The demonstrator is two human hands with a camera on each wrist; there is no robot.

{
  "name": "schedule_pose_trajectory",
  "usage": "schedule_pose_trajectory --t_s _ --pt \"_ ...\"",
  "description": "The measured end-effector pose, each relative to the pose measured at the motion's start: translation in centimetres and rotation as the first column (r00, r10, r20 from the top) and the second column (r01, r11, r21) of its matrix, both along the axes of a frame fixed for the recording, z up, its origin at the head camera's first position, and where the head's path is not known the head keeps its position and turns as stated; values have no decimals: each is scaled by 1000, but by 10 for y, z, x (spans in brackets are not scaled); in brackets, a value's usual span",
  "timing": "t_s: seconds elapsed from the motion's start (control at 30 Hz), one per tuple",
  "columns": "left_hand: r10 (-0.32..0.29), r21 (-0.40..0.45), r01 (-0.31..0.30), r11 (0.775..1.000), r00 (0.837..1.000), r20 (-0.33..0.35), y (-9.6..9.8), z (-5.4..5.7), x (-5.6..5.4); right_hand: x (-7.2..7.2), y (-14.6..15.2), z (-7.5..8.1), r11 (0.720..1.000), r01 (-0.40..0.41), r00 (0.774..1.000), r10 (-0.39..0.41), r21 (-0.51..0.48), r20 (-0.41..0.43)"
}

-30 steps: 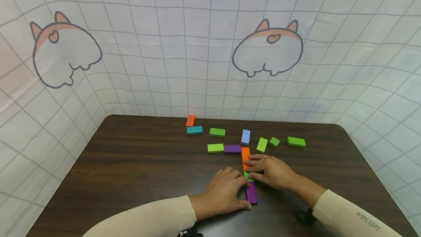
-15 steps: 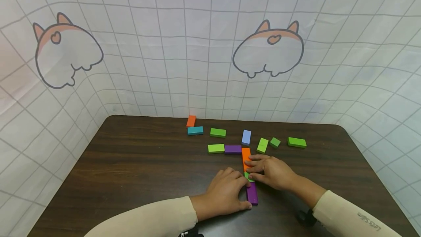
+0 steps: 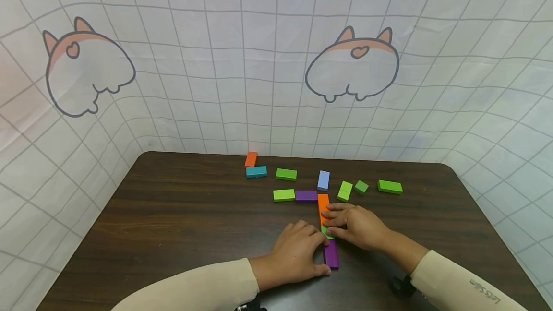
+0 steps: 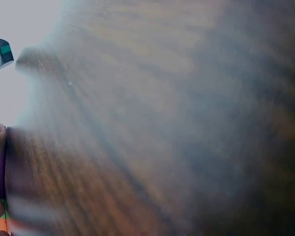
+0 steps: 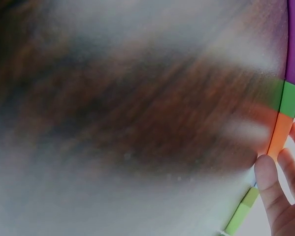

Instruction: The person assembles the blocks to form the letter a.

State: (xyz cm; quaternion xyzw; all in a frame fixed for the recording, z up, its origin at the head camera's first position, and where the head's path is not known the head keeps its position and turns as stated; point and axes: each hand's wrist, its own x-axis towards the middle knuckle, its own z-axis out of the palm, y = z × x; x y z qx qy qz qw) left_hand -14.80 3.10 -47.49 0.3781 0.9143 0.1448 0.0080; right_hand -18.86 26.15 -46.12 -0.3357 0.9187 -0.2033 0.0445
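A purple block [image 3: 331,255] lies lengthwise near the table's front, pinched end to end between the thumb and index finger of my left hand [image 3: 298,253]. Directly beyond it come a small green block [image 3: 327,232] and an orange block [image 3: 323,209], forming one line. My right hand [image 3: 360,227] rests its extended fingers on the orange block, with its thumb on the green one. From the orange block's far end, another purple block [image 3: 306,196] and a lime block [image 3: 283,195] run leftward. The right wrist view shows purple, green [image 5: 291,99] and orange pieces meeting end to end.
Behind the line lie a periwinkle block [image 3: 323,181], a lime block [image 3: 344,191], a small green cube [image 3: 361,186] and a green block [image 3: 390,186]. Back left are another green block [image 3: 286,174], a teal block [image 3: 256,172] and a red-orange block [image 3: 251,159]. A patterned curtain [image 3: 276,61] stands behind the table.
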Motion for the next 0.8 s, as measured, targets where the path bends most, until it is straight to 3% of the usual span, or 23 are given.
schedule_pose_trajectory --t_s 0.13,0.33,0.53,0.8 --pt "0 10 0 1000 1000 17 -1 0 -1 -1 2 -2 1000 -9 1000 9 -1 -9" --pt "39 60 -42 997 998 47 -12 12 -11 -2 2 -3 1000 -14 1000 14 -7 -17" --pt "101 99 -105 989 994 48 -37 23 -35 -2 2 -3 1000 -16 1000 15 -10 -18" --pt "174 164 -167 972 984 -28 -83 30 -72 -2 2 -5 1000 -15 1000 15 -6 -26"
